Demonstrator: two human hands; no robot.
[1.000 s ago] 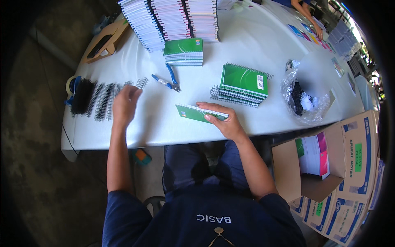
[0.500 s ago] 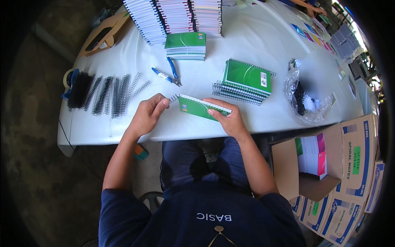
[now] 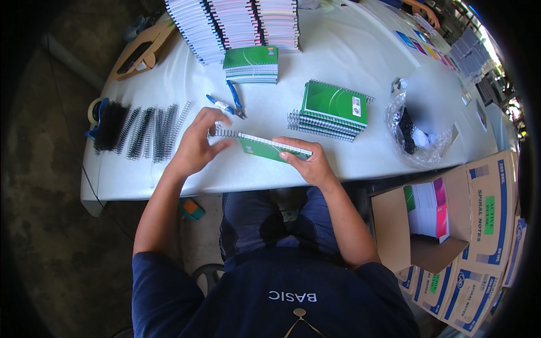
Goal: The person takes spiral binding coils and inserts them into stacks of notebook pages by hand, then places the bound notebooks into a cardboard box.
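**Two hands, one green pad and a wire coil**

White and wide, the table fills the top of the head view, and a person in a dark blue shirt sits at its near edge. There is only this one view.

Right at that near edge lies a thin green pad. It is long and flat, with a pale strip along its top side. It is tilted a little, with its left end higher. The right hand lies on the right end of the pad, fingers pressed down and thumb under the edge, most likely so the pad cannot slide.

A wire coil sticks out from the left end of the pad's top side. The left hand is curled around that end, with fingertips pinching the coil. It looks like the coil sits in the holes of the pad, but that part is too small to be sure.

More black coils lie in a row near the left hand, easy to reach. Blue pliers rest just past the hands. A stack of green pads with coils sits to the right. Tall piles of pads stand at the far side. A clear bag is further right. Open boxes wait on the floor.
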